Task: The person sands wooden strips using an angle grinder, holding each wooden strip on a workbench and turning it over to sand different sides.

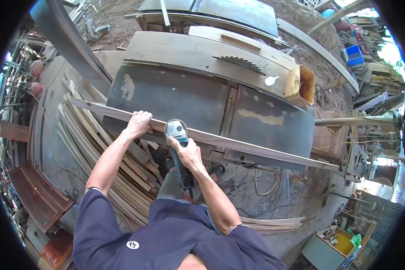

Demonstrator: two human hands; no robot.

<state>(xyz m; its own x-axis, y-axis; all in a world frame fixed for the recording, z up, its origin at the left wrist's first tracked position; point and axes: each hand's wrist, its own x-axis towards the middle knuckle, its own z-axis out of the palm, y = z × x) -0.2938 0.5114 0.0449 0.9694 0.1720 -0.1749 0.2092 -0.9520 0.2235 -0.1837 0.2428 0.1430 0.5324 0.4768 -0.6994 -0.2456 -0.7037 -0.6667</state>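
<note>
A long, narrow wooden strip (247, 145) lies slantwise along the near edge of the dark metal saw table (180, 92), both its ends reaching past the table. My left hand (140, 122) is closed over the strip left of the middle, fingers bent across its top. In my right hand (189, 154) is a teal angle grinder (177, 130), gripped round its body. Its metal head and round disc are up against the strip, just right of my left hand. Whether the disc spins, I cannot tell.
A toothed circular saw blade (242, 64) stands up beyond the dark tabletop. Near it are a white piece (271, 81) and a yellowish open box (300, 85). Long wooden strips (83, 139) lie piled at left below a metal post (67, 38). A cord (267, 191) hangs under the table.
</note>
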